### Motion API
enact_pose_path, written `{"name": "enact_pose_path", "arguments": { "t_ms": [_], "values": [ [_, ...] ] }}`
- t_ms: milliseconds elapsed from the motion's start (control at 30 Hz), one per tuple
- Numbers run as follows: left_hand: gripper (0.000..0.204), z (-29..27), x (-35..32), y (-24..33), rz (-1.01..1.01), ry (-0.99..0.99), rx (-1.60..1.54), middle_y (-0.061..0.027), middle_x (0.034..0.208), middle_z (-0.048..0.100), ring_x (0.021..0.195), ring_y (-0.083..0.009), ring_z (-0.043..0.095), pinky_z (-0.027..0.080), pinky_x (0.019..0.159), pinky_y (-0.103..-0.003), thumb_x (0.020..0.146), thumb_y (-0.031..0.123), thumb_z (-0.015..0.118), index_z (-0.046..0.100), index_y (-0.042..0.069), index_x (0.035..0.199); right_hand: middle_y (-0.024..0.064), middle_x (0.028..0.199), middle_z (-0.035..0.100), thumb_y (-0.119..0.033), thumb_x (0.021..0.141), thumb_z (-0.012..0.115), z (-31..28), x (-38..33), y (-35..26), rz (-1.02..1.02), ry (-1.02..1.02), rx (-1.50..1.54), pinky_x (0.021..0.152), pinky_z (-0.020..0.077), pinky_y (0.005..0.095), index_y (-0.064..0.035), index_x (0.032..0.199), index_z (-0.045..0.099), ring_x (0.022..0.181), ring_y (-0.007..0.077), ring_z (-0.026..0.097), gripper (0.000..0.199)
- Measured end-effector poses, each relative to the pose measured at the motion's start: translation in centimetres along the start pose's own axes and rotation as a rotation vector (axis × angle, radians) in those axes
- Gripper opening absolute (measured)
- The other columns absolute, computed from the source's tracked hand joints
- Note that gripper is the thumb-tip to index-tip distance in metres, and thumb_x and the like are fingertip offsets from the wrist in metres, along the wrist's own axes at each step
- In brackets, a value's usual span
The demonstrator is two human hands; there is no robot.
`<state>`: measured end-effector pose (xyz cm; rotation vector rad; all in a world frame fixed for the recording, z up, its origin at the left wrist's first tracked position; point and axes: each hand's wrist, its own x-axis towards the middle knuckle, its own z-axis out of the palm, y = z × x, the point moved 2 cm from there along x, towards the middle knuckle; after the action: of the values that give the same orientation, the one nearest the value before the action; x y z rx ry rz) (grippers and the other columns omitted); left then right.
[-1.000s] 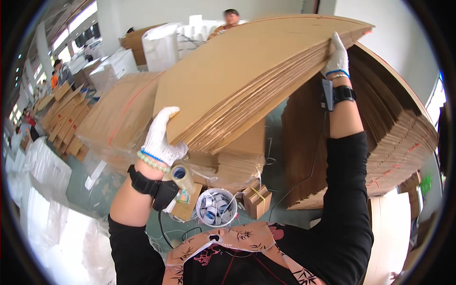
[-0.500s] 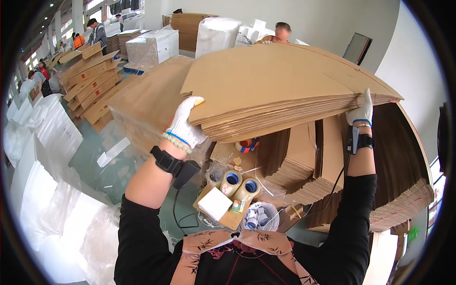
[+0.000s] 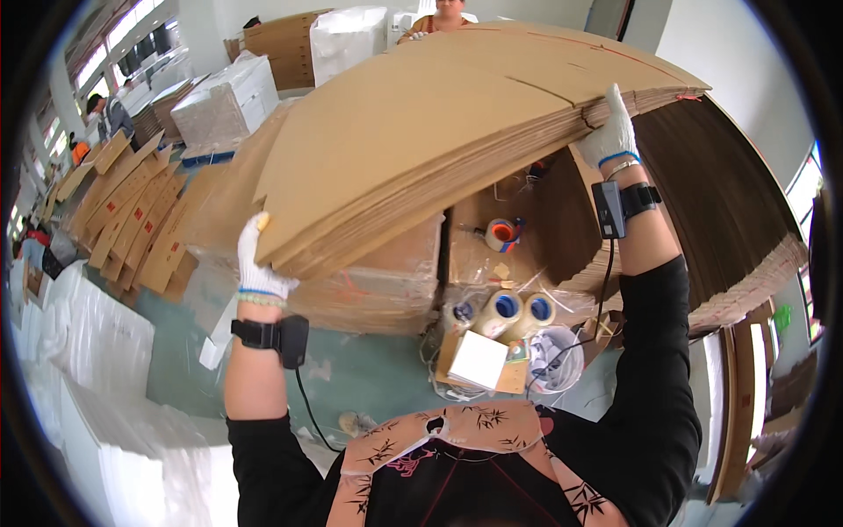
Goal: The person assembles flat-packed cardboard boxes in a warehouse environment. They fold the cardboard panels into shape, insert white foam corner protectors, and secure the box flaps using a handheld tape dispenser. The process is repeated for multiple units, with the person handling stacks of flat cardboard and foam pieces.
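2 gloved hands grasp 1 stack of flattened cardboard sheets (image 3: 457,132): left hand (image 3: 259,263) and right hand (image 3: 610,132) clenched on opposite edges; 3 tape rolls (image 3: 505,309) lie below the fingers.

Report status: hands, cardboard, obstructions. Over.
Left hand and right hand grip cardboard stack, raised. Tape rolls and lower cardboard piles beneath. Person beyond stack.

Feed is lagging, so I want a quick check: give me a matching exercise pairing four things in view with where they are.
Things:
1. left hand
2. right hand
3. tape rolls
4. white pad

Places:
A. on the small cardboard box, low centre
B. gripping the lifted cardboard stack's near-left corner
C. side by side under the stack
D. holding the stack's right edge

Pairs: 1-B, 2-D, 3-C, 4-A
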<state>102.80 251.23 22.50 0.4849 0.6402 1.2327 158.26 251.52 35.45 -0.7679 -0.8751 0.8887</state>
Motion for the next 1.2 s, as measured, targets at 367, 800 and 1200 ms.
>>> {"name": "enact_pose_path", "arguments": {
  "t_ms": [367,800,1200],
  "values": [
    [0.039,-16.2,5.9,12.6,-0.135,0.095,-0.054,-0.0181,0.112,0.067,0.100,-0.0327,0.068,0.056,0.088,-0.046,0.094,0.027,0.045,0.058,-0.001,0.118,0.0126,0.137,0.059,-0.046,0.099,0.055,16.5,-0.8,14.2,0.204,0.287,0.349,0.109,0.0425,0.0484,-0.0071,0.137,0.053,0.125,0.0320,0.056,0.054],
    [0.070,-38.8,12.7,28.4,0.188,0.520,0.056,-0.0103,0.142,0.052,0.126,-0.0313,0.054,0.044,0.104,-0.052,0.094,0.062,0.047,0.047,0.014,0.144,0.0065,0.109,0.068,-0.017,0.086,0.072,35.3,-4.0,38.9,0.329,0.464,0.472,0.093,0.0495,0.0384,-0.0045,0.109,0.066,0.105,0.0226,0.061,0.027],
    [0.059,-66.8,24.9,37.0,0.072,0.666,-0.078,-0.0060,0.137,0.058,0.125,-0.0281,0.054,0.044,0.103,-0.050,0.094,0.054,0.054,0.055,0.012,0.136,0.0102,0.117,0.062,-0.019,0.076,0.077,55.6,-14.3,57.7,0.754,0.714,0.331,0.091,0.0486,0.0406,-0.0026,0.125,0.055,0.110,0.0255,0.056,0.056]
  ]
}}
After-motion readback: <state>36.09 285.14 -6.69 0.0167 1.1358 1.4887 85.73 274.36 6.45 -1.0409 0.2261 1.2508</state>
